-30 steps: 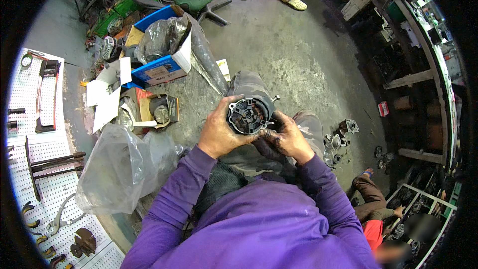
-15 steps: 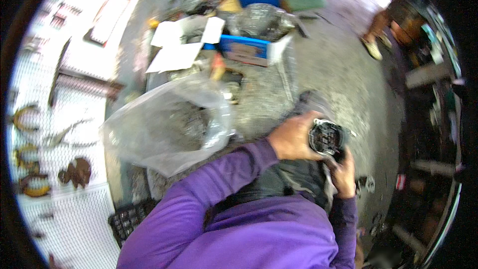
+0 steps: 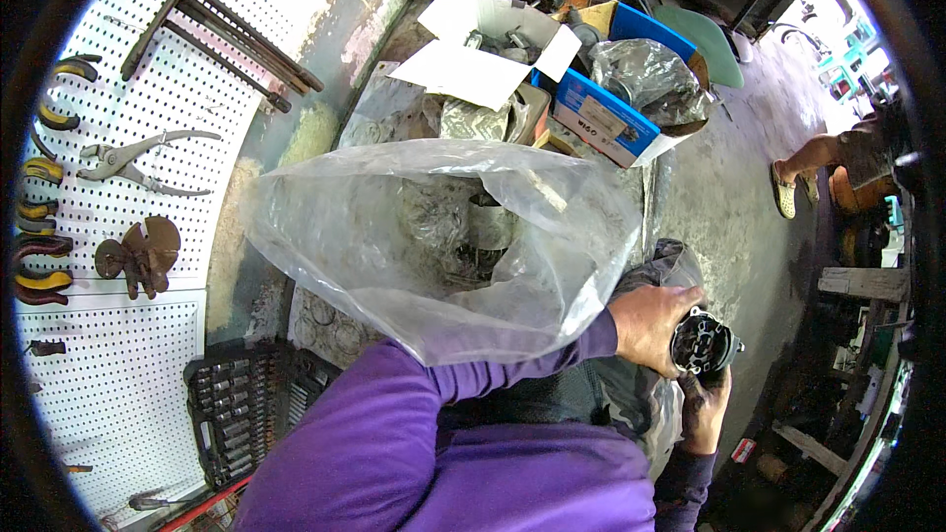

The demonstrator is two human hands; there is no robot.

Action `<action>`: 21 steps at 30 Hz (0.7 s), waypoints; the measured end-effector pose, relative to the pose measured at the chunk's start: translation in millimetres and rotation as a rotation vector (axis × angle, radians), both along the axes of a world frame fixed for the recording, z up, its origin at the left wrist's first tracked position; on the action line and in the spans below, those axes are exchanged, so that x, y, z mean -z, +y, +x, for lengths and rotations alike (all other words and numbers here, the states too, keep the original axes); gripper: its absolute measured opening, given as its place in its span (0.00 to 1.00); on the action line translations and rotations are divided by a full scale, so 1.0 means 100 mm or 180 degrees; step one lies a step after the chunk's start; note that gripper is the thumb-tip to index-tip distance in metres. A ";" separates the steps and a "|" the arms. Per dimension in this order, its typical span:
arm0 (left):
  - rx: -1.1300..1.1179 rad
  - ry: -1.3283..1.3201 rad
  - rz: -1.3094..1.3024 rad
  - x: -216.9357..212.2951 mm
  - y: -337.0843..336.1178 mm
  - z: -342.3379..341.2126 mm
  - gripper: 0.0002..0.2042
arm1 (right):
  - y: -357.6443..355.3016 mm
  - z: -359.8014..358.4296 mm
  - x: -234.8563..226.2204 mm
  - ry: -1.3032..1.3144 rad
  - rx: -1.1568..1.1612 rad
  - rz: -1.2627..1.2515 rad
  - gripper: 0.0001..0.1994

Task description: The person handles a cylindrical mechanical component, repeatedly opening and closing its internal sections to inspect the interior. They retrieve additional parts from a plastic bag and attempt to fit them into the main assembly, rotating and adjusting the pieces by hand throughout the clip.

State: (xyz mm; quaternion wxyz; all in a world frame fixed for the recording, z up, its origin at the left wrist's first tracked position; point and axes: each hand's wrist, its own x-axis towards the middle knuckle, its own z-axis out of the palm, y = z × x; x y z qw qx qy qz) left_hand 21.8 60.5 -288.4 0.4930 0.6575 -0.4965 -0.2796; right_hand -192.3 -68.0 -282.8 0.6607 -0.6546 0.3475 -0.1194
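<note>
Head view: the left hand point(image 3: 648, 327) is closed around a round dark metal part point(image 3: 704, 343), gripping it from the left side. The right hand point(image 3: 706, 412) sits just beneath the part, fingers curled up against its underside; how firmly it grips cannot be told. The part is held low at the right of the picture, over the person's lap, above a dark plastic wrap point(image 3: 645, 389).

Just left of the hands stands a large clear bag point(image 3: 424, 236), open at the top, with grey metal pieces inside. Behind it lies an open white carton point(image 3: 473, 69) with flaps spread, and beside that a blue box point(image 3: 606, 118) with a white label on its side, holding a crumpled clear bag point(image 3: 645, 74). A black socket tray point(image 3: 241, 414) lies at lower left.

A white pegboard point(image 3: 128, 187) carries pliers point(image 3: 133, 158) and yellow-handled tools. The floor point(image 3: 729, 197) is grey concrete; another person's sandalled foot point(image 3: 784, 192) stands at the right.
</note>
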 end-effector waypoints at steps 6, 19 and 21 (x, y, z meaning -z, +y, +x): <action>-0.0570 0.0460 -0.0698 0.09 0.23 0.09 0.43 | 0.08 0.39 -0.22 -0.0037 -0.0491 -0.0110 0.37; -0.2134 0.0339 -0.0506 1.07 0.53 0.46 0.41 | -0.11 0.80 -0.16 0.0568 -0.0633 -0.0721 0.31; -0.2184 0.0297 -0.0488 1.09 0.53 0.45 0.40 | -0.12 0.77 -0.17 0.0629 -0.0646 -0.0809 0.30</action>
